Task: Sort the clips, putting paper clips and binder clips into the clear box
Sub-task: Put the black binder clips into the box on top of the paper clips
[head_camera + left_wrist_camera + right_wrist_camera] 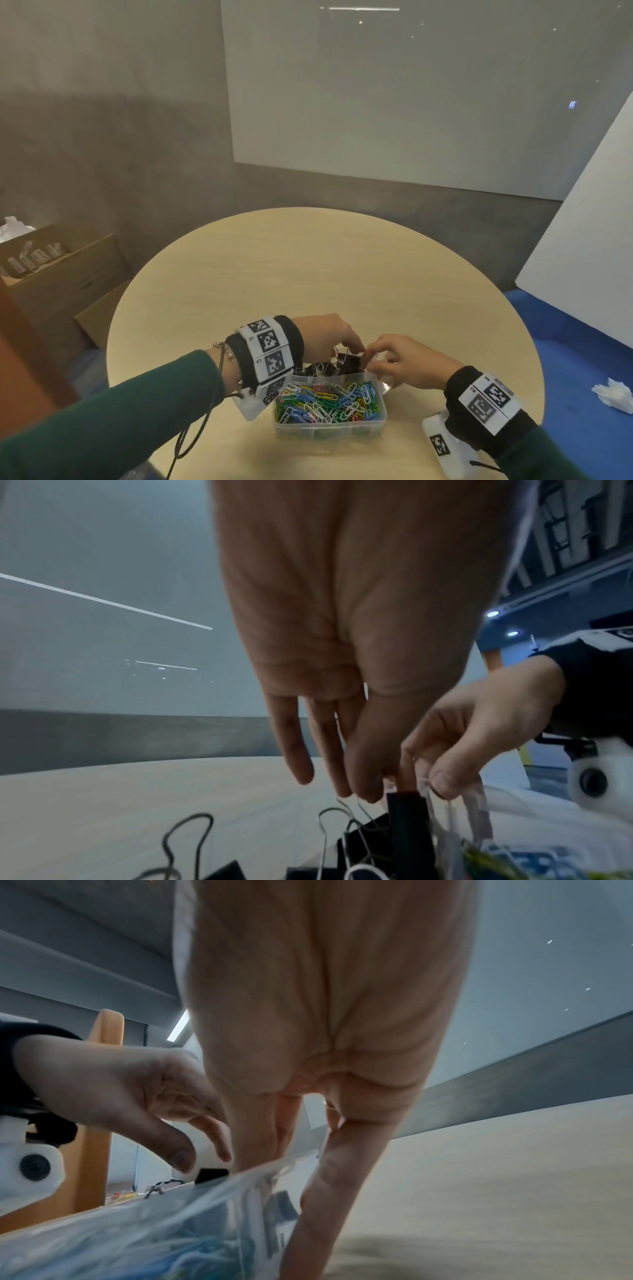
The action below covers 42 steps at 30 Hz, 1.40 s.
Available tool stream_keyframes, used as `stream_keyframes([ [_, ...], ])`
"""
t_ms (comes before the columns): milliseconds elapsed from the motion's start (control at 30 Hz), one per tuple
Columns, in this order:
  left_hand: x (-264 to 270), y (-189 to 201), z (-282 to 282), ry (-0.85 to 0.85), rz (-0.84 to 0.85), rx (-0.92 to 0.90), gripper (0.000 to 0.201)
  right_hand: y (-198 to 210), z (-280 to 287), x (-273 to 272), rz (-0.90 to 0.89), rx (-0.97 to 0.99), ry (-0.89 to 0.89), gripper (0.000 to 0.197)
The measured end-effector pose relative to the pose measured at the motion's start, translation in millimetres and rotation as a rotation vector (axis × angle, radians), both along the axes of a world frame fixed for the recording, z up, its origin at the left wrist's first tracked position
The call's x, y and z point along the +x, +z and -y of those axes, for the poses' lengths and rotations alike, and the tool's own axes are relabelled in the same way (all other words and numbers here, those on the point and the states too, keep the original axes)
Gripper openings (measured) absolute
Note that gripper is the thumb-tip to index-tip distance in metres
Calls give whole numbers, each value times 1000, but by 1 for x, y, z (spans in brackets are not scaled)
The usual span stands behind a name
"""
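Observation:
A clear box [329, 432] stands near the front of the round table [308, 267]. Its near compartment is full of coloured paper clips [329, 401]; black binder clips [320, 369] lie in the far one. My left hand [358, 347] reaches down into the far compartment. Its thumb and fingertips [368, 795] pinch the wire handles of a black binder clip [407, 821]. My right hand [371, 360] grips the box's far right rim [240, 1179], thumb on one side and fingers on the other. The two hands' fingertips almost meet.
Open cardboard boxes [58, 274] stand on the floor to the left. A white board [582, 257] leans at the right above blue flooring, where a crumpled tissue [613, 394] lies. A cable hangs from my left wrist.

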<state>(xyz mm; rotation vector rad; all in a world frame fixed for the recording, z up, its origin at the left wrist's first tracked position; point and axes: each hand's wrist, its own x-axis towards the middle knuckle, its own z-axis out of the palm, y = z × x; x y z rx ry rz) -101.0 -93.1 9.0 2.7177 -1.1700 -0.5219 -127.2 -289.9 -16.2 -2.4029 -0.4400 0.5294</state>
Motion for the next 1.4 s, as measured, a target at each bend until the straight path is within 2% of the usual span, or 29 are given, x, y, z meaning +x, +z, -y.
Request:
stream_keyframes([
  [167, 2, 12, -22, 107, 47, -92, 46, -1, 2, 1, -36, 50, -2, 15],
  [233, 5, 17, -42, 164, 52, -110, 41, -1, 2, 1, -50, 68, 17, 23],
  [300, 9, 19, -65, 232, 62, -123, 36, -1, 2, 1, -25, 12, 61, 31],
  [433, 15, 20, -113, 368, 117, -78, 33, -1, -2, 1, -15, -84, 83, 20],
  [500, 14, 15, -133, 449, 74, 19, 42, -1, -2, 1, -10, -123, 76, 19],
  [600, 9, 1, -152, 556, -84, 181, 75, -1, -2, 2, -15, -120, 50, 22],
  [667, 5, -8, -155, 582, -153, 226, 92, -1, -1, 3, -12, -122, 38, 22],
  [800, -2, -24, -145, 544, -210, 235, 103, -2, 5, 5, -23, -89, 7, 11],
  [933, -6, -37, -127, 480, -173, 218, 107, 0, 13, 6, -42, -99, -35, 10],
  [1067, -3, -43, -110, 470, -125, 176, 99, 2, 15, 6, -45, -114, -45, 12],
  [1400, 5, -48, -101, 440, -73, 185, 54, 5, 15, 6, 50, -199, 38, 10],
])
